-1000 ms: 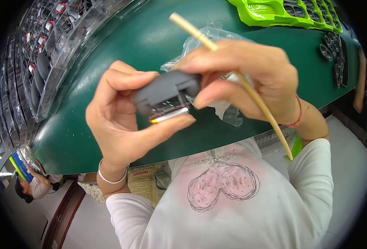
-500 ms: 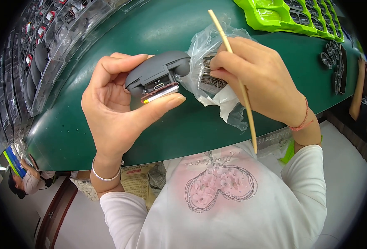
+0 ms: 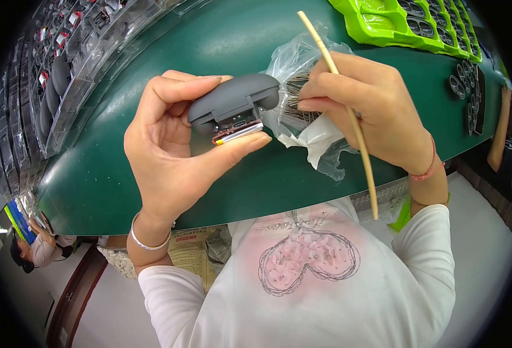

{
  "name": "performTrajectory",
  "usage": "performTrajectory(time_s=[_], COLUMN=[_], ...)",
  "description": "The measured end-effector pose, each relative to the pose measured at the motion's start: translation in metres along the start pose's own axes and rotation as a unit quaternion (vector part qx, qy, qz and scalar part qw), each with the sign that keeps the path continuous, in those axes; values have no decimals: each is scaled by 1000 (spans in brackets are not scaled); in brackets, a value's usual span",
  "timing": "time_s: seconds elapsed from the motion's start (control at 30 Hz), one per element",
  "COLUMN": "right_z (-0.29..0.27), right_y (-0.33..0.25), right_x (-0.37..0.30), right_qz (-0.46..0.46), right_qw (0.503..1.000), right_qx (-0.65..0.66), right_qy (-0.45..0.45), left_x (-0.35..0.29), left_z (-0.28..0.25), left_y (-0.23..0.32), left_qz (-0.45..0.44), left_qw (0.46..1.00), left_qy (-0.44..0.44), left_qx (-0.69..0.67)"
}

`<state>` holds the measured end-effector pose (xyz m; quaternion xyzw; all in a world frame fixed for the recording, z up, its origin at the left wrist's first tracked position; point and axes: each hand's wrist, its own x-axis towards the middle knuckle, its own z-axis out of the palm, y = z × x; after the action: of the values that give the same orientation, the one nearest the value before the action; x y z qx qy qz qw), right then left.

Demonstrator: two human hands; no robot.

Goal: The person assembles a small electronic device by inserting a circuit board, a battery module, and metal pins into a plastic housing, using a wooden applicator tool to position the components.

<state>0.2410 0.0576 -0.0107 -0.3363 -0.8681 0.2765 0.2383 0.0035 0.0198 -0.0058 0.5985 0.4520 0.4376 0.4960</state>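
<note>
- Left hand [image 3: 166, 142] grips the grey case [image 3: 232, 98] over the table [image 3: 108, 180], inward of its near edge, thumb beneath — apparently steadying the silver pack [image 3: 241, 134].
- Right hand [image 3: 374, 110] holds a wooden stick [image 3: 362, 145] crosswise, probably freeing the fingertips — narrow, at thin metal pins [image 3: 297, 97]; pinching one, I cannot tell.
- Case: matte, rounded, port side exposed.

Head-worn fisheye view, facing down, close above both hands [image 3: 166, 153]
</note>
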Motion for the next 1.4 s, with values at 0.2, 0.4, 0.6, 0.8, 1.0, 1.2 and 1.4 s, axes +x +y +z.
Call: performTrajectory(time_s=[0.2,0.4,0.6,0.8,1.0,1.2,1.4], right_z=[-7,-12,1,1,1,4,8], right_y=[-3,-13,-12,-18,-25,-20,-18], right_x=[3,4,2,1,3,0,0], right_qz=[13,70,-27,-73,-2,16,-1], right_qw=[995,973,989,993,967,954,951], right_qx=[93,218,133,73,224,259,277], right_qy=[37,24,50,50,120,149,138], left_x=[0,-3,-2,-4,-6,-9,-10], left_z=[1,5,11,15,20,21,20], left_y=[0,6,8,6,-1,-1,-2], left_qz=[5,-98,-115,-112,-94,-55,-79], left_qw=[1000,990,986,987,985,991,986], left_qy=[-10,9,34,33,-5,-20,-16], left_qx=[-20,-104,-119,-112,-143,-125,-146])
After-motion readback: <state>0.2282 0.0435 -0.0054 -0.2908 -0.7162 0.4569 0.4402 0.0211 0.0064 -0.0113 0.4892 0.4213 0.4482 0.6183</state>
